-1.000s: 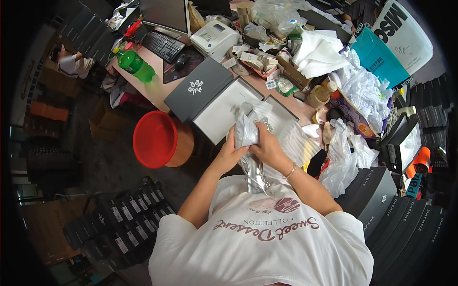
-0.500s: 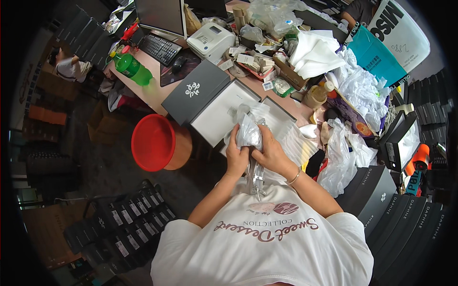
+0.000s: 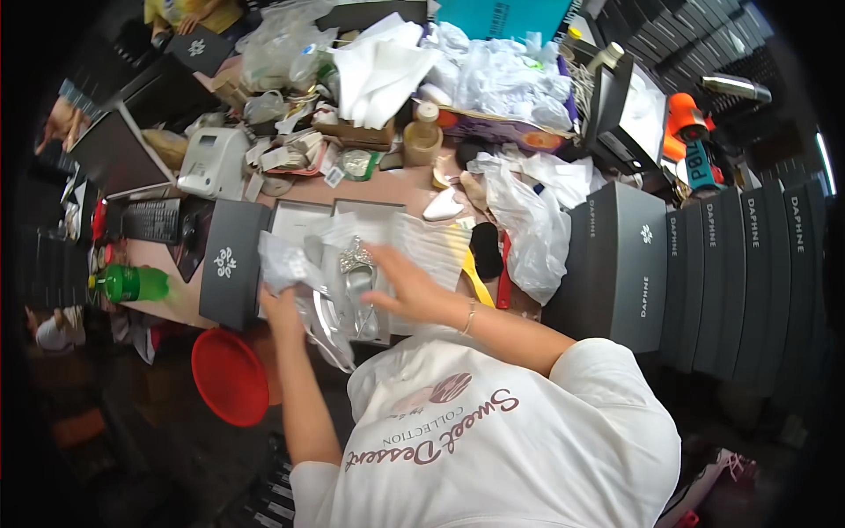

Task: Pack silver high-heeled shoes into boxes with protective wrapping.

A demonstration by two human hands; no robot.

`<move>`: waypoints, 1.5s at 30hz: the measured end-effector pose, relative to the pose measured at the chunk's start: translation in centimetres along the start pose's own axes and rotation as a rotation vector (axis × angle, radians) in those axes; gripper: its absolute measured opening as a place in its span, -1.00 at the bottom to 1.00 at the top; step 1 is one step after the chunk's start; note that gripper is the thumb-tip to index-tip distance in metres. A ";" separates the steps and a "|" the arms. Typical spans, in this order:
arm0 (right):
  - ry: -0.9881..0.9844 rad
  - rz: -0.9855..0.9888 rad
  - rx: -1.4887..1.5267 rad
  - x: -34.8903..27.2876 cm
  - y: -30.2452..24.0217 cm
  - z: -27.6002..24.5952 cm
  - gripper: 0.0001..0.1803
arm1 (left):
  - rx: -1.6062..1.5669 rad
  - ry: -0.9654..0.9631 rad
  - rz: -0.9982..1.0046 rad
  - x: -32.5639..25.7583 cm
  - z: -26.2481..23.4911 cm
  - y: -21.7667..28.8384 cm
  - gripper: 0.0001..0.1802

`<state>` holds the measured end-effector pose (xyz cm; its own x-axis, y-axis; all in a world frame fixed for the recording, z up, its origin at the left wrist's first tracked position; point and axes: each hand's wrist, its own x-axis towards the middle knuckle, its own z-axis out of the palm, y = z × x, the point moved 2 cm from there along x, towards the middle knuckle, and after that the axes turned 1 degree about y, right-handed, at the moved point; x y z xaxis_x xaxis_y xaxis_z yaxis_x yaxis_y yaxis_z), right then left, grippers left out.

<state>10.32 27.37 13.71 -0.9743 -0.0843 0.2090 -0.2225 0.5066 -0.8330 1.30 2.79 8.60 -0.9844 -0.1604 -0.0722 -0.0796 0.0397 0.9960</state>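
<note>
Head view: the left hand (image 3: 283, 308) has its grip closed on crumpled white tissue paper (image 3: 280, 264), lifting it clear of one silver, jewelled high-heeled shoe (image 3: 356, 286) lying over the open white box (image 3: 304, 220) on the cluttered surface (image 3: 387, 187). The right hand (image 3: 414, 290), fingers spread and apparently empty, hovers beside it. About six dark boxes (image 3: 731, 273) stand stacked at right.

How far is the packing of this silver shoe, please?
Looks done: the grey box lid lies off, beside the open box. In hand: the left hand grips crumpled clear wrapping, and the right hand is spread open beside the silver shoe. Left: the shoe is not yet inside the box.
</note>
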 end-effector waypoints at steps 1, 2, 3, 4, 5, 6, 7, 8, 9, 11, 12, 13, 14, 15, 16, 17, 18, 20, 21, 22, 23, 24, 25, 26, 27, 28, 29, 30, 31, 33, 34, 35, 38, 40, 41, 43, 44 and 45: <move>0.152 -0.039 -0.153 -1.1 1.6 -1.2 -0.18 | 0.042 -0.099 -0.123 2.1 -0.2 1.0 -0.60; 0.254 0.071 -0.284 -2.0 3.6 -2.9 -0.19 | 0.133 -0.160 0.012 4.6 -1.2 0.5 -0.55; 0.355 0.181 -0.411 -3.0 5.6 -5.6 -0.19 | 0.374 -0.268 -0.005 6.6 -1.8 0.9 -0.40; 0.398 0.262 -0.414 -3.3 6.7 -8.5 -0.09 | 0.577 -0.261 0.099 8.3 -3.2 -0.4 -0.30; 0.420 0.414 -0.730 -4.7 8.3 -10.3 -0.07 | 0.774 -0.256 0.208 9.4 -3.7 -1.8 -0.20; 0.363 0.550 -0.824 -6.1 9.9 -11.8 -0.06 | 0.869 -0.256 0.297 9.3 -2.8 -1.1 -0.12; 0.307 0.687 -0.916 -7.5 11.6 -13.2 -0.05 | 0.960 -0.256 0.390 8.8 -1.2 0.1 -0.03; 0.204 0.811 -0.928 -8.9 13.9 -14.0 -0.15 | 0.873 -0.276 0.492 7.7 1.2 1.7 -0.13; 0.092 0.927 -0.932 -10.3 16.0 -14.4 -0.25 | 0.811 -0.392 0.471 6.5 3.4 3.0 -0.19; 0.153 0.859 -0.955 -12.2 18.2 -15.2 -0.44 | 0.736 -0.600 0.507 3.4 7.0 3.9 -0.28; 0.186 0.813 -0.966 -11.9 18.6 -15.4 -0.53 | 0.724 -0.692 0.573 1.8 8.8 4.1 -0.32; 0.330 0.630 -0.908 -10.1 15.3 -15.8 -0.75 | 0.697 -0.741 0.632 -0.1 10.2 5.0 -0.28; 0.314 0.508 -0.823 -8.4 12.2 -16.3 -0.75 | 0.667 -0.799 0.691 -2.1 11.6 6.5 -0.23; 0.299 0.391 -0.736 -7.0 9.1 -16.9 -0.76 | 0.686 -0.828 0.794 -3.8 13.1 8.0 -0.18; 0.218 0.307 -0.665 -5.3 5.7 -17.0 -0.78 | 0.714 -0.847 0.896 -5.1 14.2 9.4 -0.12; 0.137 0.213 -0.594 -3.5 2.5 -16.7 -0.79 | 0.726 -0.860 0.942 -6.1 14.9 10.6 -0.09; 0.071 0.151 -0.490 -2.4 0.1 -16.1 -0.79 | 0.737 -0.873 0.993 -6.6 15.5 11.5 -0.06; -0.031 0.019 -0.300 -0.6 -4.6 -14.7 -0.80 | 0.747 -0.870 0.956 -6.7 15.8 12.7 -0.03; -0.091 0.050 -0.202 0.0 -6.0 -14.4 -0.79 | 0.747 -0.876 0.931 -6.6 15.6 12.9 -0.02; -0.111 0.000 -0.116 0.6 -6.7 -14.2 -0.78 | 0.677 -0.773 0.878 -6.2 14.9 12.9 -0.17; -0.127 -0.043 -0.028 1.1 -7.2 -14.0 -0.77 | 0.770 -0.729 0.863 -5.4 13.8 12.2 -0.26; -0.139 0.022 0.072 1.4 -6.9 -13.8 -0.77 | 0.865 -0.691 0.843 -4.1 12.1 11.1 -0.34; -0.156 0.089 0.170 1.7 -6.5 -13.8 -0.77 | 0.960 -0.651 0.819 -2.7 10.1 10.3 -0.43; -0.219 0.125 0.117 2.4 -6.7 -14.0 -0.75 | 0.861 -0.629 0.674 -1.5 8.0 10.0 -0.55; -0.285 0.119 -0.080 3.1 -7.0 -14.3 -0.72 | 0.751 -0.606 0.542 -0.6 6.3 9.9 -0.67; -0.300 0.000 -0.304 3.0 -5.2 -13.8 -0.71 | 0.735 -0.621 0.408 -0.5 4.7 10.0 -0.71; -0.304 -0.117 -0.532 2.7 -2.5 -13.1 -0.71 | 0.710 -0.641 0.279 -0.7 3.4 10.6 -0.75; -0.337 -0.078 -0.627 2.3 0.1 -12.2 -0.70 | 0.683 -0.661 0.149 -0.9 2.2 10.8 -0.79; -0.377 -0.051 -0.721 2.3 2.4 -11.1 -0.70 | 0.725 -0.637 0.148 -0.9 0.4 9.7 -0.79; -0.313 0.057 -0.654 2.4 7.1 -9.5 -0.73 | 0.797 -0.585 0.145 -0.9 -2.3 5.7 -0.80; -0.212 0.148 -0.487 1.9 9.3 -8.9 -0.77 | 0.840 -0.526 -0.016 -1.2 -3.0 4.9 -0.78; -0.115 0.237 -0.314 1.7 10.9 -8.3 -0.81 | 0.844 -0.446 -0.017 -1.7 -3.9 3.6 -0.78; 0.062 0.602 0.196 -0.9 15.1 -4.8 -0.85 | 0.626 -0.271 -0.226 -3.3 -6.1 -2.9 -0.74; 0.178 0.797 0.451 -2.0 15.5 -3.7 -0.87 | 0.316 -0.181 -0.360 -4.7 -6.3 -4.9 -0.78; 0.118 0.745 0.397 -1.8 14.7 -4.0 -0.87 | 0.163 -0.130 -0.423 -5.4 -6.5 -5.7 -0.80; 0.000 0.639 0.292 -1.3 13.7 -4.6 -0.88 | 0.223 -0.053 -0.389 -6.2 -7.3 -7.4 -0.82; -0.097 0.516 0.178 -1.5 14.1 -5.3 -0.85 | 0.261 -0.024 -0.364 -6.1 -7.8 -7.6 -0.82; -0.041 0.421 0.021 -1.4 14.7 -6.2 -0.84 | 0.433 -0.003 -0.261 -5.9 -8.3 -7.3 -0.83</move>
<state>8.67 40.23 4.33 -0.9807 0.0922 -0.1722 0.1952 0.4862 -0.8518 9.04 -4.77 2.17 -0.9235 -0.2166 -0.3165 -0.3800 0.4046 0.8318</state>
